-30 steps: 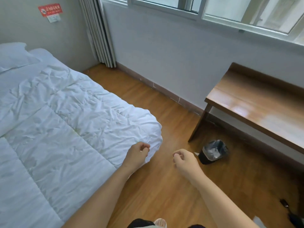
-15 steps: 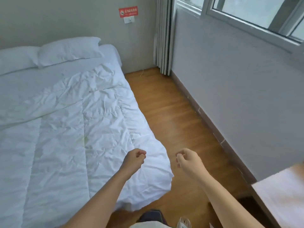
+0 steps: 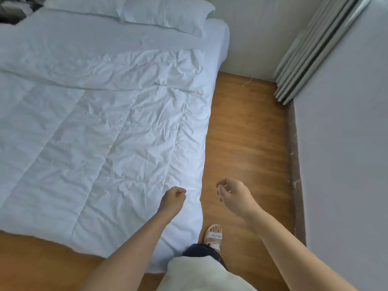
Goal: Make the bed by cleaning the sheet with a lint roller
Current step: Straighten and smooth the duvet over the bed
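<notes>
A single head-worn wide-angle view looks steeply down from standing height at the bed's foot corner. The bed (image 3: 100, 122) fills the left and centre of the frame, the wooden floor (image 3: 247, 143) runs down the right, close below.

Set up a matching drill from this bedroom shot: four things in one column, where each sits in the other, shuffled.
1. white pillow
2. grey pleated curtain
3. white sandal
4. left hand, fist

A. room corner, far right
B. wooden floor beside the bed
C. over the wrinkled white duvet, near corner
D. head of the bed

Pairs: 1-D, 2-A, 3-B, 4-C
</notes>
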{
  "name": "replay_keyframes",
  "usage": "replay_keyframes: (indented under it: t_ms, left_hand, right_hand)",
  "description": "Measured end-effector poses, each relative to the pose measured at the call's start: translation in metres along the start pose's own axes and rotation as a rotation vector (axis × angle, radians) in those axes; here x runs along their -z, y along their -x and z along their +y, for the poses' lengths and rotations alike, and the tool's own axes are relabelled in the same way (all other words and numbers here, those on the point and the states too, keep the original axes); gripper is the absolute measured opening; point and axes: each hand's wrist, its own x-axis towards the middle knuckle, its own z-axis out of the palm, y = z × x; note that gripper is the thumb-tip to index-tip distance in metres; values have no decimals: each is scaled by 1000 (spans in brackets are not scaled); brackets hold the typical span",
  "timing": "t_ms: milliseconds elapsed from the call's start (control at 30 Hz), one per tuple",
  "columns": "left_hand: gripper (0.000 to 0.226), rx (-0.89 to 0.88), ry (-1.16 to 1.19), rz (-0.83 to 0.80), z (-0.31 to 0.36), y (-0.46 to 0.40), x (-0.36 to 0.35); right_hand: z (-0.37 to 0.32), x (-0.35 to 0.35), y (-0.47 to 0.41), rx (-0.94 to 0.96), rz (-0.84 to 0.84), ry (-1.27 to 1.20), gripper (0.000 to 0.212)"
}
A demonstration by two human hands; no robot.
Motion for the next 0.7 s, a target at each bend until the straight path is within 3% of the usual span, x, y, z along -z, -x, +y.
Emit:
replay_keyframes:
  t_ms: [167,300,400,533,700]
  left_hand:
    - [36,217,14,243,-7,-35,-33]
    - [75,567,-96,397,-32,-46,-49]
    - [90,667,-156,461,-67,-52,-55]
    - [84,743,-83,574,-115,-53,-71]
    - [64,733,-243,714,-128,-59,-115]
  right_hand:
    - [-12,29,-71,72,-218,208,14]
    - [-29,22,-125,199,-404,431,15]
    - [-31,-8,-165,355,-557,651,19]
    - [-7,-78,-215,487,-778,733,23]
    - [13,-188,-237,1096,-910,855,46]
